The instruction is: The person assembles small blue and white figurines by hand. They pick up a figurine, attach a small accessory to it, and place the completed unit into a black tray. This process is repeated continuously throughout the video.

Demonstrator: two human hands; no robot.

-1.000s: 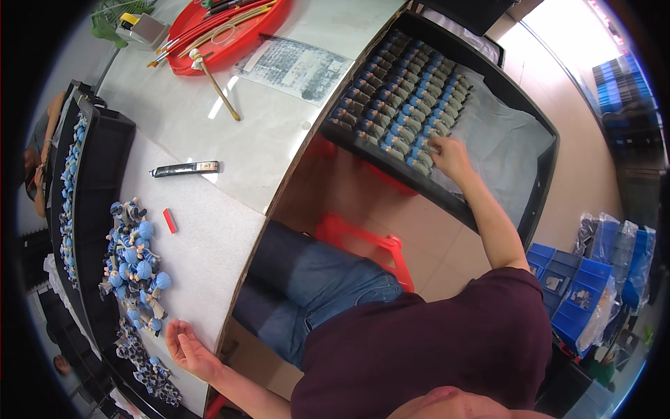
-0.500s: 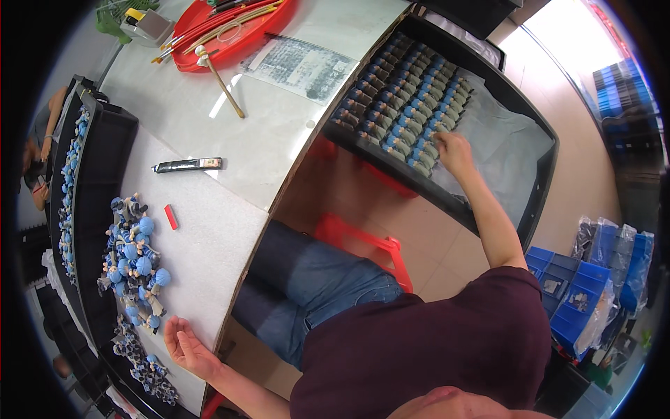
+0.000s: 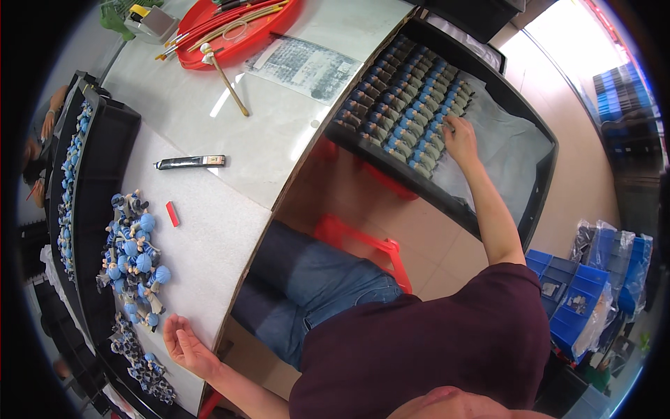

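Note:
My right hand (image 3: 460, 141) reaches into a black tray (image 3: 551, 150). Its thumb and fingers come together at the edge of a row of small figurines (image 3: 423, 120) with light blue tops; whatever lies between the fingertips is hidden. Several rows stand close together there on a pale sheet (image 3: 513, 150). Palm up, my left hand (image 3: 192, 353) rests on the white table (image 3: 209, 244) with loosely curled fingers apart and nothing in them. Beside it lies a heap of loose figurines (image 3: 143, 262) with round light blue heads, and a smaller pile of dark-and-white pieces (image 3: 136, 359).
A black bin (image 3: 105, 160) with more blue pieces lines the table's left side. On the table lie a dark tube (image 3: 190, 162), a small red block (image 3: 172, 214), a wooden stick (image 3: 230, 87) and a red dish of brushes (image 3: 286, 28). Blue bins (image 3: 579, 297) stand at right.
My right hand has shifted a little up and to the right along the figurine row. My left hand stays in place.

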